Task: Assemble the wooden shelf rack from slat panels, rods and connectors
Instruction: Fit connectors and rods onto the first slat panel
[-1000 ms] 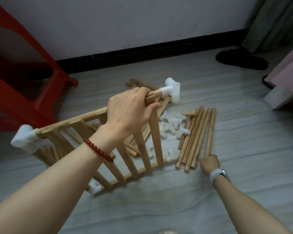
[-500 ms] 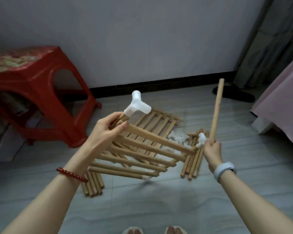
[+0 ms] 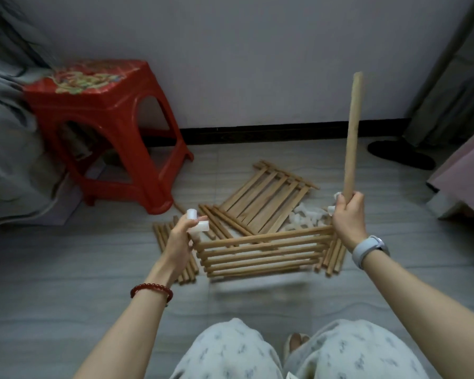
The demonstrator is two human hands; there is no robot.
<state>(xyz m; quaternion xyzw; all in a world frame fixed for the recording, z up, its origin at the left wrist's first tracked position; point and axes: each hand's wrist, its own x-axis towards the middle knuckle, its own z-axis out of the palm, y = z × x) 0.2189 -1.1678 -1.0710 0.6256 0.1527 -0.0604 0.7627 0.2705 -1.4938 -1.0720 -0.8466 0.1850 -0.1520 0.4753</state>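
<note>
Left hand (image 3: 180, 236) grips the left end of a slat panel (image 3: 260, 251) at its white corner connector (image 3: 198, 225), fingers curled around the joint. The panel is held off the floor (image 3: 66, 269), slats running left to right, roughly level and tilted a little toward the camera. Right hand (image 3: 348, 217) has its fingers wrapped around the lower end of a single rod (image 3: 352, 132), which stands near upright with the top leaning slightly right. A second white connector (image 3: 337, 202) peeks out just left of that fist, at the panel's right end; can't tell if the rod is seated in it. Second slat panel (image 3: 268, 198) lies flat on the floor behind the held one, angled. Loose white connectors (image 3: 304, 218) sit in a pile just right of it, partly hidden by the held panel. One bundle of loose rods (image 3: 173, 253) lies on the floor under the left hand, another bundle (image 3: 333, 255) below the right wrist. Red plastic stool (image 3: 104, 127) stands at left near the wall, well apart from the parts. Dark slipper (image 3: 400, 157) lies at far right by the skirting. Red bead bracelet (image 3: 151, 289) on the left wrist, grey watch (image 3: 367, 247) on the right. Patterned trousers (image 3: 298, 351) at the bottom edge.
</note>
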